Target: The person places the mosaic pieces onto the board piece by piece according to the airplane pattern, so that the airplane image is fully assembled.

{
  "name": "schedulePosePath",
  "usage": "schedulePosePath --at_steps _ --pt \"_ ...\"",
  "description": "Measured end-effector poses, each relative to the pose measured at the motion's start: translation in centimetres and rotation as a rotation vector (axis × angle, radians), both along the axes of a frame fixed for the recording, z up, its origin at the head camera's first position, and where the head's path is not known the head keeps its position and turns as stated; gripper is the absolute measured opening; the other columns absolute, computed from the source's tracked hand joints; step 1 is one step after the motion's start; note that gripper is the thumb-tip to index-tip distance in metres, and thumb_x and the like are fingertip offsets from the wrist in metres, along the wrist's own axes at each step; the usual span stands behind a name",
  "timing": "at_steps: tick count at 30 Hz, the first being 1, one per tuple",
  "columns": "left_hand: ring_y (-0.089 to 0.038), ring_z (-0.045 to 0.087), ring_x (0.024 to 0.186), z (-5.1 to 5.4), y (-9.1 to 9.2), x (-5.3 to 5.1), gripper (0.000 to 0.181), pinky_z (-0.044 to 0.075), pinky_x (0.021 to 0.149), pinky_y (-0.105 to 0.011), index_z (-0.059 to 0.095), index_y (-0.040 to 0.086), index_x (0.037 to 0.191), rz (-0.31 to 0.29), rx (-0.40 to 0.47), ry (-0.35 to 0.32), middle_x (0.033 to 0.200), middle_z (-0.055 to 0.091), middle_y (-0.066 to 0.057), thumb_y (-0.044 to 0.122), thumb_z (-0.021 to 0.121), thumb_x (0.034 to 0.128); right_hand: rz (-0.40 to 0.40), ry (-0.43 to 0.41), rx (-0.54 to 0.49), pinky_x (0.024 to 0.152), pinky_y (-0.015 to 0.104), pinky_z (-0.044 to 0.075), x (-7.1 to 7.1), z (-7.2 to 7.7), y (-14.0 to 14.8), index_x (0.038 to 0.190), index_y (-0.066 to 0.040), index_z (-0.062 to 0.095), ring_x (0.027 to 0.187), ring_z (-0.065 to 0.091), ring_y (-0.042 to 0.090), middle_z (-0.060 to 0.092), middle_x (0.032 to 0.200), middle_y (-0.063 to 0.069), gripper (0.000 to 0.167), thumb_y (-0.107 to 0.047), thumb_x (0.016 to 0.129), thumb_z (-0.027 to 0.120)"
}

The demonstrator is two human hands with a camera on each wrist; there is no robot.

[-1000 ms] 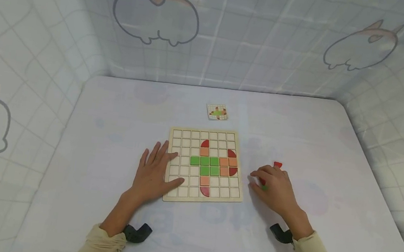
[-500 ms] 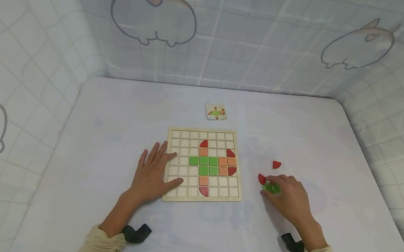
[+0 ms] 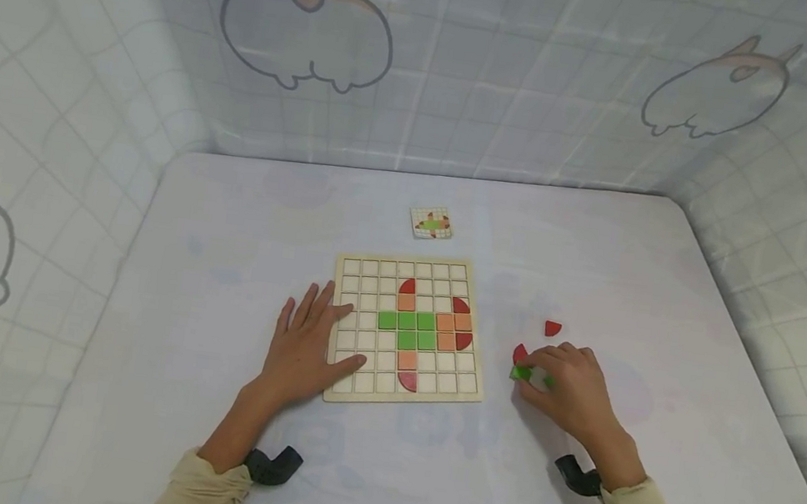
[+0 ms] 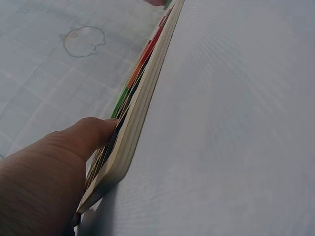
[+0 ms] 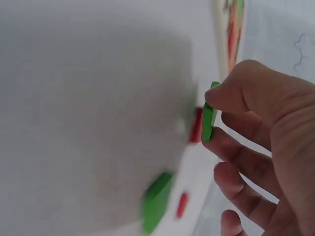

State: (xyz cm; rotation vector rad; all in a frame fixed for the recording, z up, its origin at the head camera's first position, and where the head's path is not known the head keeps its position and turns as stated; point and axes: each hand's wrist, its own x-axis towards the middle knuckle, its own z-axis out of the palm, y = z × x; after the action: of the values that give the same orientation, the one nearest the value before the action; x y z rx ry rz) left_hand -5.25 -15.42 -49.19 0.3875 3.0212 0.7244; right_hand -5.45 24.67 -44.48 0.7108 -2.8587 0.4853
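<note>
My left hand (image 3: 302, 349) lies with fingers spread on the left edge of a square wooden grid board (image 3: 369, 285); its thumb (image 4: 93, 132) rests on the rim in the left wrist view. Green and orange square tiles and red quarter-circle tiles fill some cells. To the right of the board, my right hand (image 3: 571, 390) pinches a green tile (image 5: 209, 115) between thumb and finger, just above the table. A second green tile (image 5: 157, 202) lies below that hand. Two red quarter-circle tiles lie nearby, one (image 3: 520, 354) by the fingertips and one (image 3: 552, 328) farther back.
A small pattern card (image 3: 431, 223) printed with a coloured grid lies behind the board. The white-covered table (image 3: 256, 217) has patterned curtains (image 3: 466, 108) along its back and sides. A dark wrist device (image 3: 275, 466) is worn at the left wrist, another (image 3: 577, 476) at the right.
My right hand drew back right from the loose tiles, uncovering red and green ones, then shifted slightly left and up with a green tile pinched. My left hand stays on the board.
</note>
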Motion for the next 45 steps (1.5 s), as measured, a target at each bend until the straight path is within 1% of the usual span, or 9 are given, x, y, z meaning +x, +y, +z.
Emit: schedulePosePath --at_steps 3,7,13,17,23,30,35,42,45 --pt "-0.027 0.0 0.149 0.0 0.0 0.0 0.079 -0.002 0.114 -0.053 0.046 0.016 0.145 -0.001 0.004 -0.001 0.164 0.01 -0.011 0.063 0.062 0.0844 0.06 -0.004 -0.017 0.072 0.038 0.04 -0.8 0.5 -1.7 0.083 -0.014 0.076 0.079 0.058 0.017 0.072 0.086 -0.003 0.018 -0.017 0.068 0.086" --pt "-0.028 0.0 0.149 -0.1 -0.1 0.0 0.079 -0.002 0.114 -0.053 0.045 0.016 0.145 0.0 -0.002 0.005 0.164 0.01 -0.011 0.064 0.062 0.0843 0.172 0.0 -0.047 0.073 0.037 0.04 -2.0 0.5 -4.9 0.085 -0.016 0.077 0.08 0.058 0.016 0.072 0.088 -0.004 0.016 -0.019 0.072 0.084" --pt "-0.027 -0.001 0.149 -0.1 0.0 0.0 0.079 -0.002 0.114 -0.053 0.046 0.016 0.145 -0.003 0.0 0.01 0.164 0.01 -0.01 0.065 0.059 0.0852 0.382 0.078 -0.099 0.073 0.035 0.039 -3.5 0.5 -10.1 0.085 -0.017 0.077 0.082 0.059 0.015 0.07 0.087 -0.008 0.012 -0.019 0.074 0.082" --pt "-0.028 0.001 0.149 0.1 0.1 0.1 0.074 -0.002 0.114 -0.053 0.046 0.015 0.144 -0.019 0.013 0.022 0.163 0.011 -0.011 0.064 0.055 0.0886 0.461 0.108 -0.107 0.074 0.035 0.038 -4.2 0.6 -12.9 0.083 -0.019 0.076 0.083 0.057 0.013 0.069 0.085 -0.01 0.009 -0.022 0.076 0.082" --pt "-0.031 0.004 0.149 0.2 0.3 0.1 0.058 0.001 0.114 -0.055 0.047 0.014 0.142 -0.029 0.032 0.068 0.162 0.015 -0.013 0.053 0.045 0.0986 0.494 0.116 -0.018 0.074 0.033 0.037 -5.0 0.3 -15.1 0.084 -0.021 0.077 0.086 0.056 0.014 0.068 0.089 -0.009 0.006 -0.022 0.078 0.076" --pt "-0.03 0.005 0.149 0.3 0.4 0.1 0.056 0.001 0.114 -0.055 0.048 0.014 0.142 -0.03 0.035 0.079 0.162 0.016 -0.013 0.05 0.043 0.1005 0.506 0.093 0.057 0.074 0.033 0.037 -5.3 -0.1 -15.7 0.087 -0.023 0.08 0.088 0.056 0.014 0.068 0.092 -0.008 0.007 -0.023 0.082 0.076" --pt "-0.03 0.004 0.149 0.4 0.3 0.0 0.056 0.0 0.114 -0.055 0.048 0.014 0.143 -0.026 0.03 0.08 0.162 0.015 -0.013 0.05 0.043 0.1002 0.486 0.053 0.059 0.074 0.033 0.036 -5.3 -0.2 -15.5 0.09 -0.025 0.081 0.087 0.051 0.014 0.066 0.09 -0.01 0.007 -0.025 0.082 0.08" --pt "-0.032 0.006 0.149 0.2 0.1 0.1 0.055 0.002 0.114 -0.056 0.047 0.014 0.142 -0.019 0.018 0.081 0.162 0.016 -0.014 0.049 0.045 0.0998 0.467 -0.071 0.016 0.074 0.033 0.036 -5.4 0.0 -15.7 0.089 -0.024 0.081 0.085 0.049 0.013 0.065 0.086 -0.012 0.007 -0.024 0.082 0.082" --pt "-0.032 0.006 0.149 0.3 0.1 0.2 0.056 0.001 0.114 -0.056 0.047 0.013 0.142 -0.017 0.018 0.071 0.162 0.016 -0.014 0.049 0.045 0.0997 0.452 -0.104 0.01 0.074 0.032 0.036 -5.4 0.0 -16.0 0.088 -0.024 0.081 0.084 0.048 0.012 0.063 0.085 -0.012 0.007 -0.023 0.081 0.083"
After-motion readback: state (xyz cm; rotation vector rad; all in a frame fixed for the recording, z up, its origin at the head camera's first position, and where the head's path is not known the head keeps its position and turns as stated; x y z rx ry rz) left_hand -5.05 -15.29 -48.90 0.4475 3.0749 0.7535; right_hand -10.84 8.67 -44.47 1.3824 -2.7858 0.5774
